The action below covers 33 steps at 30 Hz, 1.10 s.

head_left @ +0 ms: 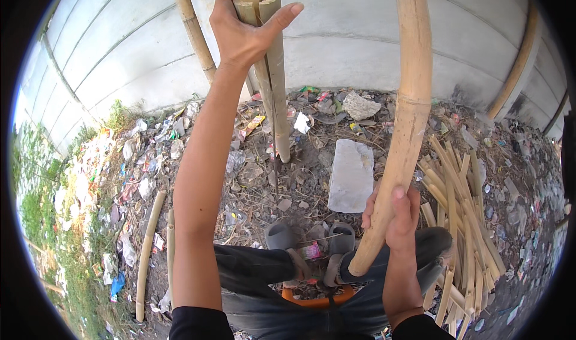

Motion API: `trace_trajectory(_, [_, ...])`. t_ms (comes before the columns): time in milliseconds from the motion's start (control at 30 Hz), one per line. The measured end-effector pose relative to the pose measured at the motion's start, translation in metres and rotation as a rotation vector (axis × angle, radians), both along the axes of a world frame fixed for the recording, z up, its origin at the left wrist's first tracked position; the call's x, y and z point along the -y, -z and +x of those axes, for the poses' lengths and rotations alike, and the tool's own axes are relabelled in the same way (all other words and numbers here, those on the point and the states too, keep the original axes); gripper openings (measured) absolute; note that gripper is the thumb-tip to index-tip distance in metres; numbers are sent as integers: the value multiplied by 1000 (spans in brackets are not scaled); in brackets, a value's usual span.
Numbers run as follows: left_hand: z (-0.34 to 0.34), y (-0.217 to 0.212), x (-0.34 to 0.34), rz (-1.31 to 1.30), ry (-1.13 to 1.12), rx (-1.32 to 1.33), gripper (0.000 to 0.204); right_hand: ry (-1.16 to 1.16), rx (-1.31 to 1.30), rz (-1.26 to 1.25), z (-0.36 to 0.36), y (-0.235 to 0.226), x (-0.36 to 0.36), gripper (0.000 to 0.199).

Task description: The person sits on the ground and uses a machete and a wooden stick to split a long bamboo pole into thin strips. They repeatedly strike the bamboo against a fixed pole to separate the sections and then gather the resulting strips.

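My left hand (247, 35) is at the top of an upright bamboo length (276, 82), its fingers going behind the rim and its thumb stretched out to the right. The bamboo is split lengthwise from its top, and its foot meets the ground. A thin dark strip runs down by the split; I cannot tell what it is. My right hand (401, 217) is wrapped round the lower part of a thicker bamboo pole (413, 100). That pole leans up past the top of the picture, its cut lower end above my right thigh.
A pale stone block (351, 175) lies beyond my sandalled feet (282, 237). Many split bamboo strips (465, 220) are heaped at the right. Another bamboo piece (150, 253) lies at the left. Litter and a rough rock (361, 106) lie before a grey panel wall (348, 46).
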<state>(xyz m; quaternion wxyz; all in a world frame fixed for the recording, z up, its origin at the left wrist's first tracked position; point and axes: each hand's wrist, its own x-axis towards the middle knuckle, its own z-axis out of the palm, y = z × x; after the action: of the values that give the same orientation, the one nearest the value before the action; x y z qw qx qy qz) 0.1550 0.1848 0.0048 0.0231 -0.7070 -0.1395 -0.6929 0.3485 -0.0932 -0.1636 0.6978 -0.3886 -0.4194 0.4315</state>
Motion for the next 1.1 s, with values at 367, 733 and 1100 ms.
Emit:
trace_trajectory(367, [-62,-10,-13,-233,-107,665,58,9,160,43,-13,-11,12,31])
trace_trajectory(733, [-78,-22,-49,-333,78,346,40,208,206,406,-2,-178,-31,25])
trace_trajectory(1100, [-40,-25,-43,-245,-285,372,58,-313,300,-590,-23,94,-21,16])
